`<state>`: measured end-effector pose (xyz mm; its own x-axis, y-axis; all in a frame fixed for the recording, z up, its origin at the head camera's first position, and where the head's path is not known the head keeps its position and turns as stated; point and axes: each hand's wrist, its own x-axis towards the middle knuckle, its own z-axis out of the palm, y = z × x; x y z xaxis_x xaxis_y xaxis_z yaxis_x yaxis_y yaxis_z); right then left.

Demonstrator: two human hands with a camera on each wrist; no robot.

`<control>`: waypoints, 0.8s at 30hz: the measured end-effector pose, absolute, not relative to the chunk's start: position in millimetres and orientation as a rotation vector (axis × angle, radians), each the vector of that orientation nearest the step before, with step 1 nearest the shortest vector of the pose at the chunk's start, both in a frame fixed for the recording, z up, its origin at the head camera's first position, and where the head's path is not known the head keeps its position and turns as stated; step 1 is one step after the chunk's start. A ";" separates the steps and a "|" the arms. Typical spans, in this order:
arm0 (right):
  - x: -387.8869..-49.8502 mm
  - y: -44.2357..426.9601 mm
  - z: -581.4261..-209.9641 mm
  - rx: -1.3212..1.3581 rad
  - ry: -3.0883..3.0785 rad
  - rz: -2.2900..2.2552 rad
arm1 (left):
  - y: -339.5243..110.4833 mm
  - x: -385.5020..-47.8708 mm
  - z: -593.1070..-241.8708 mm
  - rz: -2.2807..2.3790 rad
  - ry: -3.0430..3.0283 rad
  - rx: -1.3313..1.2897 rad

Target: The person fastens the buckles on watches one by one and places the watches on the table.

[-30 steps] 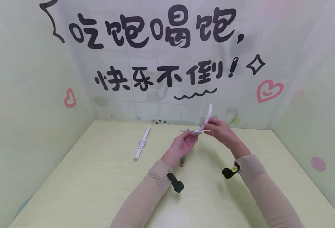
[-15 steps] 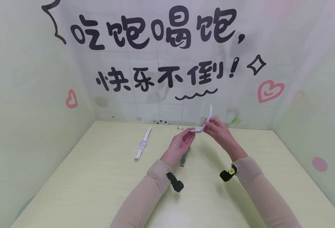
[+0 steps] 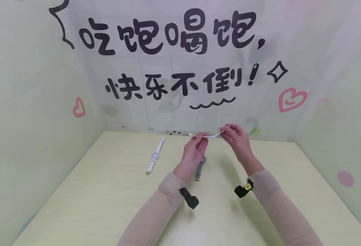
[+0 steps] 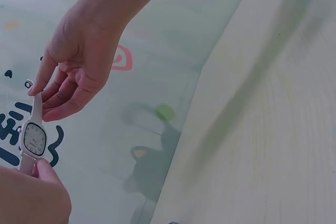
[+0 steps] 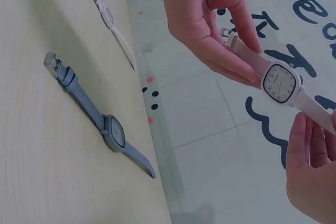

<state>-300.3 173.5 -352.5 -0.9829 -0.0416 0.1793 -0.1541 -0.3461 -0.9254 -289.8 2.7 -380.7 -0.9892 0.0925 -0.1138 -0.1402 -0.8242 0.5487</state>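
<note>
A white watch (image 3: 212, 136) is held up above the back of the table, its square dial plain in the right wrist view (image 5: 281, 83). The left hand (image 3: 192, 153) pinches its buckle-side strap close to the case. The right hand (image 3: 240, 143) pinches the other strap, whose thin free end sticks up past the fingers. Below the left hand a grey-blue watch (image 3: 200, 168) lies on the table, partly hidden by that hand in the head view and whole in the right wrist view (image 5: 114, 132). Another white watch (image 3: 155, 155) lies flat to the left.
The pale wooden table (image 3: 106, 191) meets a printed curtain (image 3: 174, 118) at its back edge and side panels at left and right. Both forearms in beige sleeves reach over the table, each wrist bearing a black camera mount.
The held watch has been tilted so its strap shows edge-on and curves flatter. The left hand has risen slightly, uncovering more of the grey-blue watch beneath it.
</note>
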 end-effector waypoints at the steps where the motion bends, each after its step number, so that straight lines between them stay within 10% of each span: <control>1: -299.5 173.2 -352.6 0.257 -1.740 2.523 | 2.3 -289.5 -380.2 2.894 0.870 -0.133; 24: -297.6 161.4 -354.9 0.123 -1.268 2.807 | -9.4 -293.8 -371.4 3.074 0.759 -0.139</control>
<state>-297.6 161.4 -354.9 -0.9951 0.0207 0.0968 -0.0863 -0.6601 -0.7462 -293.8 -9.4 -371.4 -0.9958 -0.0481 -0.0784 0.0061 -0.8849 0.4658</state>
